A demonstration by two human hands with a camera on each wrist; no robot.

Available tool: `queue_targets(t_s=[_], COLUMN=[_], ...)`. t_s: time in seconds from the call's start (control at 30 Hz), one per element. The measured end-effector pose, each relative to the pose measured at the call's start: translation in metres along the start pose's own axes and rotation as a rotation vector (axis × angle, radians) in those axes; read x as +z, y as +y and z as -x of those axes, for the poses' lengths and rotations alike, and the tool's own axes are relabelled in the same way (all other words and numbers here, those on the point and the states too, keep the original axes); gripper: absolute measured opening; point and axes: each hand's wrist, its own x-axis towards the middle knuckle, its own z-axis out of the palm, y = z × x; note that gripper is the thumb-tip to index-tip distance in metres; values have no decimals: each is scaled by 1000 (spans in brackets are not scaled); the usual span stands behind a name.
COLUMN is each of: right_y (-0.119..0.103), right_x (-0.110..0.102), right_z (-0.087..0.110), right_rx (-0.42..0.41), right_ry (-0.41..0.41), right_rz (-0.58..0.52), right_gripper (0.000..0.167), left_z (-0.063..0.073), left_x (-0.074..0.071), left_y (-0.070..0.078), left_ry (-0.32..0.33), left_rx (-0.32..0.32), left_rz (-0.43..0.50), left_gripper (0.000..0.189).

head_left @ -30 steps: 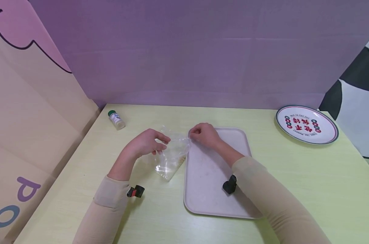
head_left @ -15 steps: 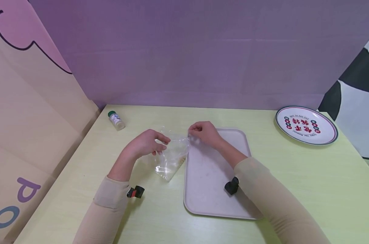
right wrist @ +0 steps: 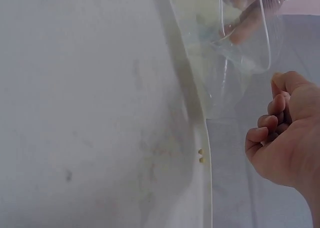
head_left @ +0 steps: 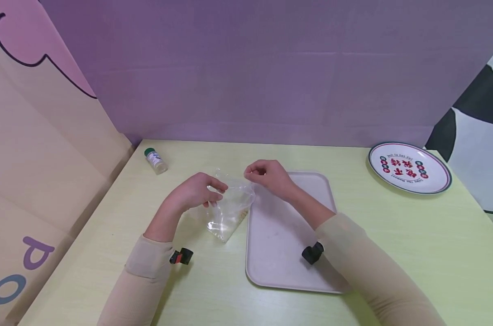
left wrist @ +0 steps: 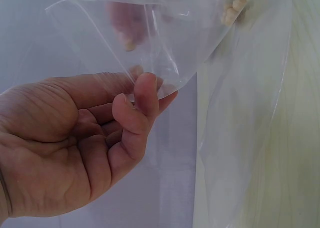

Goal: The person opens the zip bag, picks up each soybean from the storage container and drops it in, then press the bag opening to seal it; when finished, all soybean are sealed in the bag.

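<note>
A clear plastic bag [head_left: 226, 222] with a few small pale beige pieces [left wrist: 233, 11] inside is between the hands, beside the tray's left edge. My left hand [head_left: 195, 190] pinches the bag's near-left side with thumb and fingertips; in the left wrist view the remaining fingers are bent. At the bag's upper right, my right hand [head_left: 272, 179] has thumb and forefinger brought together at the rim, other fingers curled. The right wrist view shows these fingertips right by the film; the exact contact is hard to see.
A pale rectangular tray [head_left: 279, 258] lies under the right forearm. At the back left, a small green-capped jar [head_left: 155, 161] lies tipped over. An oval plate [head_left: 409, 181] with red lettering stands at the back right. A purple panel [head_left: 270, 72] rises behind the table.
My right hand has shifted slightly left and away from me, along the bag's upper edge. The bag's right side bulges a little more. My left hand has stayed in place.
</note>
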Motion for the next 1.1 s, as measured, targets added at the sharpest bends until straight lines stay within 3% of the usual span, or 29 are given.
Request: queue_targets(t_s=[0.2, 0.53, 1.1], right_y=[-7, -13, -9], right_x=[1, 3, 4], right_z=[6, 15, 15], right_rx=[-57, -76, -52], right_ry=[-48, -160, -170], right_rz=[-56, -88, -75], right_gripper=[7, 7, 15], left_z=[1, 0, 2], left_x=[0, 0, 1], left_y=[0, 1, 2], left_ry=[-1, -2, -1], left_rx=[-10, -18, -17], left_rz=[-7, -14, 9], left_gripper=[33, 34, 34])
